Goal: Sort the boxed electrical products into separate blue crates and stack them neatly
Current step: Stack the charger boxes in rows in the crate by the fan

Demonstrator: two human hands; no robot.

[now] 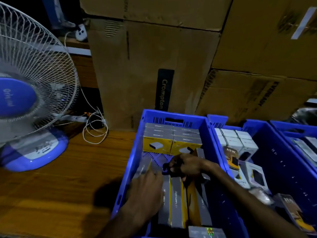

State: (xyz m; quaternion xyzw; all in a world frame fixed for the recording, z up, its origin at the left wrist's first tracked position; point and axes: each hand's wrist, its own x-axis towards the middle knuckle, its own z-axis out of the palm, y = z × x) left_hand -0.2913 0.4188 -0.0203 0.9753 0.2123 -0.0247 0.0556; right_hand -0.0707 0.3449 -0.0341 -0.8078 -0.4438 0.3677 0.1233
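Both my hands are inside the left blue crate (132, 162). Grey-and-yellow boxes (176, 201) stand on edge in its near half, and a neat stack of the same boxes (171, 140) fills its far end. My left hand (145, 188) lies with straight fingers on a tilted grey box (142, 169) at the crate's left side. My right hand (187, 164) curls its fingers round the top of a yellow-and-grey box (197, 194) at the right of the row. The second blue crate (281, 167) to the right holds white and 65W boxes (236, 148).
A blue-and-white table fan (32, 93) stands on the wooden table (60, 191) at left, with a white cable (94, 129) coiled beside it. Large cardboard cartons (147, 66) wall off the back. A third blue crate (301, 134) sits at far right.
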